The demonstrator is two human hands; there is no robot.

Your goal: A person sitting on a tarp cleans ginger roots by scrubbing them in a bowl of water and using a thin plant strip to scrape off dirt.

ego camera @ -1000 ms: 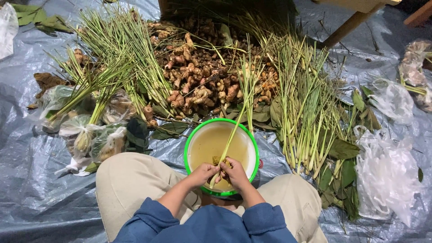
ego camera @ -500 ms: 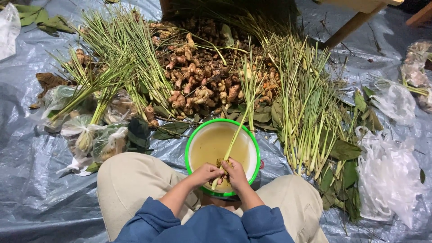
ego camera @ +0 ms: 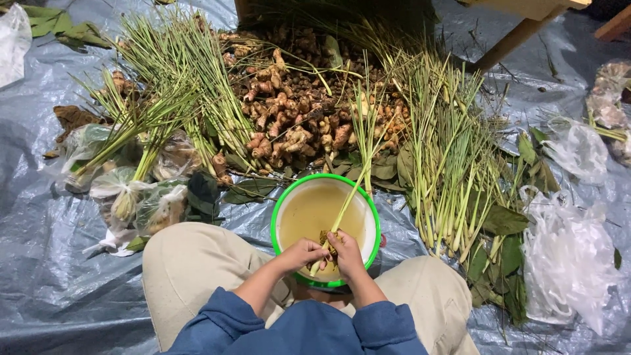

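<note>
A lemongrass stalk [ego camera: 342, 217] is held over a green-rimmed bowl [ego camera: 281, 207] of cloudy yellowish water. The stalk is pale at its base and green higher up; it slants up and away from the fingers, past the far rim of the bowl, where its thin leaves fan out. Its root end lies at the fingertips, just above the water, and a small brown clump is seen at that end between the two hands.

The left hand [ego camera: 301, 254] is closed on the lower end of the stalk, fingers curled together around it. The right hand [ego camera: 346, 255] is likewise clamped on the stalk just beside the left, thumb pressed to the base. Both wrists come out of blue sleeves [ego camera: 230, 322], and the bowl is set between knees in beige trousers [ego camera: 190, 263].

Beyond the fingers, past the bowl, a heap of ginger roots [ego camera: 296, 125] is piled, with dark leaves [ego camera: 384, 167] at its near edge. To the left of the fingers, bundles of lemongrass [ego camera: 171, 85] are laid over clear bags [ego camera: 125, 197]. To the right, a loose row of stalks [ego camera: 453, 171] is spread, and further right crumpled plastic bags [ego camera: 565, 263] are seen. Everything rests on a grey plastic sheet [ego camera: 39, 263]. Nothing lies between the hands and the bowl; the stalk's upper leaves overlap the heap behind.
</note>
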